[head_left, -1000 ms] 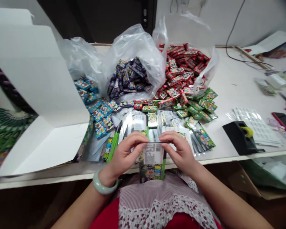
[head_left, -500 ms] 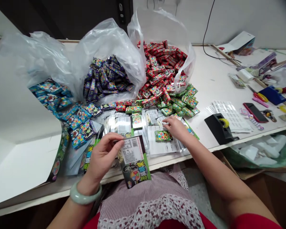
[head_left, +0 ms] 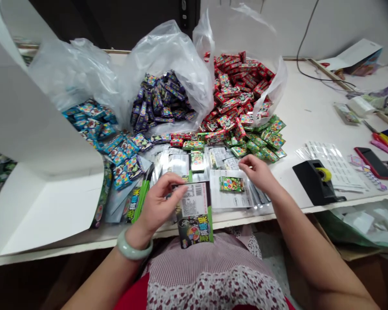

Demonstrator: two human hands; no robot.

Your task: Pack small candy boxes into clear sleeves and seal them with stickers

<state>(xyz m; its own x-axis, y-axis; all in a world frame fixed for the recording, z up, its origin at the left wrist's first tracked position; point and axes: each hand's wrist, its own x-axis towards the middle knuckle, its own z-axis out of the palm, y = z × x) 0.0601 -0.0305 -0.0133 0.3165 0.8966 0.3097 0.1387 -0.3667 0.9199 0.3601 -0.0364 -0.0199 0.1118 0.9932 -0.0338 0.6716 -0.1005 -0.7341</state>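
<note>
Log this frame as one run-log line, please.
left hand: holds barcoded packet | right hand: nearest small green box on white sheet | nearby: tape dispenser

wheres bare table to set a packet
The widest bare patch of white table lies right of the green packets, behind the black tape dispenser and label sheet. A narrow strip sits between the right hand and the dispenser. Left of there, foil sachets crowd the table up to the white carton.
</note>
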